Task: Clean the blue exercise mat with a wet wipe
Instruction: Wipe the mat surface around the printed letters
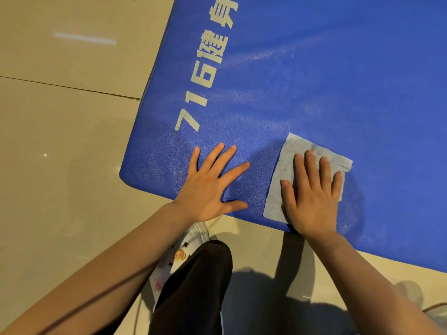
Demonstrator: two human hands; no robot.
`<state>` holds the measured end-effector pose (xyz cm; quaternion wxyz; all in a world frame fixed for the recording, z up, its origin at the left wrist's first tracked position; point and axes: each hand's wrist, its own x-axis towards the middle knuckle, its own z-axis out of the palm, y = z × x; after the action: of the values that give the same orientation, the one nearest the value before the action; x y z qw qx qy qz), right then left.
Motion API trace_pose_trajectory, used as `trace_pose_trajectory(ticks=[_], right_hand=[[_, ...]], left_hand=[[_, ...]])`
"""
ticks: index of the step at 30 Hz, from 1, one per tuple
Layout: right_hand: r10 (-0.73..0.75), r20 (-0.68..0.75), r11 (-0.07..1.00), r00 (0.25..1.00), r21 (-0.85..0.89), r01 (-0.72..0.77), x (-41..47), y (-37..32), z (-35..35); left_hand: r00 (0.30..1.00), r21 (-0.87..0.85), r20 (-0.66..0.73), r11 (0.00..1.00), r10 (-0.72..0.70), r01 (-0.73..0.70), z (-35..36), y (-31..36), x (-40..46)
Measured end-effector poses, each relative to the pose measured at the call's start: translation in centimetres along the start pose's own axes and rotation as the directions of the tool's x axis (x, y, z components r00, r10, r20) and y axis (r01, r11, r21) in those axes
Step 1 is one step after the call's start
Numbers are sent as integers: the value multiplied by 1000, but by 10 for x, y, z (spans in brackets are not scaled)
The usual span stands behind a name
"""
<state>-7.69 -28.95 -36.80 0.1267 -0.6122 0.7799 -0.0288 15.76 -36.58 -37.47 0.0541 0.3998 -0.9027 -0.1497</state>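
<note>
Glossy beige floor tiles [60,146] are filling the left side and bottom of the view, with a thick blue padded vinyl exercise mat [326,81] being shown lying flat on them, its rounded near corner pointing down and left. So the mat is taking up most of the upper right, running out of view at the top and right edges.

A pale grey-white unfolded wet wipe [281,180] is being pressed flat onto the mat, right by the near edge, a bit in from that corner. The right hand [312,197] is being laid palm-down on top of it, fingers spread and straight, nothing pinched or gripped, with the wipe's corners sticking out above and to the left of the fingers. The left hand [210,187] is being rested flat on the bare mat just beside the wipe, also open with fingers fanned out, not touching the wipe. Both hands are being kept apart from each other.

Faded cream-white printed lettering [205,76], reading "716" plus some characters, is being seen running along the mat's left edge, above the left hand.

Closer in, a black trouser leg [193,286] is being seen between the forearms, and a white shoe with small decorative charms [180,256] is poking out beside it on the tiles.
</note>
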Motion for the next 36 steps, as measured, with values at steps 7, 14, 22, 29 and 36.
trace_pose_trajectory(ticks=[7, 14, 22, 29, 36], right_hand=[[102, 230, 993, 968, -76, -86, 38, -9, -22], [42, 182, 999, 982, -12, -41, 86, -21, -93], [-129, 458, 982, 880, -63, 177, -2, -17, -184], [-91, 441, 982, 893, -109, 154, -48, -64, -305], [-57, 317, 939, 947, -306, 159, -117, -95, -421]], left_hand=[[1000, 29, 15, 1000, -1, 0, -1, 0, 0], [988, -21, 155, 1000, -9, 13, -19, 1, -1], [932, -49, 335, 985, -142, 168, -130, 21, -4], [918, 13, 391, 998, -61, 60, -285, 84, -2], [893, -59, 446, 994, -59, 95, -385, 157, -42]])
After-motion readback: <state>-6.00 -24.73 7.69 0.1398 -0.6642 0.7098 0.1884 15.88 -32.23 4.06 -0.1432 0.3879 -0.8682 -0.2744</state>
